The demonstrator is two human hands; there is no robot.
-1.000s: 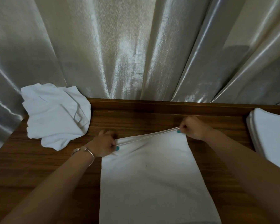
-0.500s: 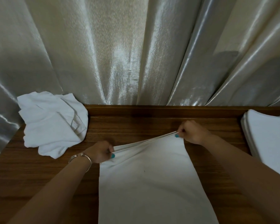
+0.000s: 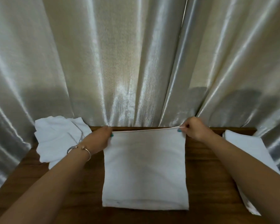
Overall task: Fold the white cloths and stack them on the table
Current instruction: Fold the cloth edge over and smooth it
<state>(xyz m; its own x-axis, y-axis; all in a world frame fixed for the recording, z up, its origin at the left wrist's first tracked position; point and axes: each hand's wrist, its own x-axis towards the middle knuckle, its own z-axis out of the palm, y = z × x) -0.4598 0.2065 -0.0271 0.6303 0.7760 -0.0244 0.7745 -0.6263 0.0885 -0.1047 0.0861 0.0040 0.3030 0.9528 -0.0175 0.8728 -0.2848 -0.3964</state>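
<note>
A: While both hands held its far edge taut, the cloth (image 3: 145, 168) lay at the middle of the table (image 3: 205, 178), its near end already doubled under in a fold. What step was this?

B: Mid-fold, by the look of it. The lifted edge showed two layers pinched together, so a further fold toward the near end seemed likely. That would call for both corners travelling level, then landing square on the near edge.

A: And the grips?

B: The left hand (image 3: 99, 140) was closed on the far left corner, thumb on top. The right hand (image 3: 193, 130) was clamped on the far right corner between thumb and fingers.

A: The arms?

B: Both reached forward from the near edge, wrists slightly raised, a bracelet (image 3: 81, 149) on the left one.

A: What else was there?

B: A rumpled pile (image 3: 58, 138) of unfolded cloths sat just behind the left wrist, a neat stack (image 3: 242, 146) lay beyond the right forearm, and a curtain (image 3: 136, 62) hung behind the table.
</note>
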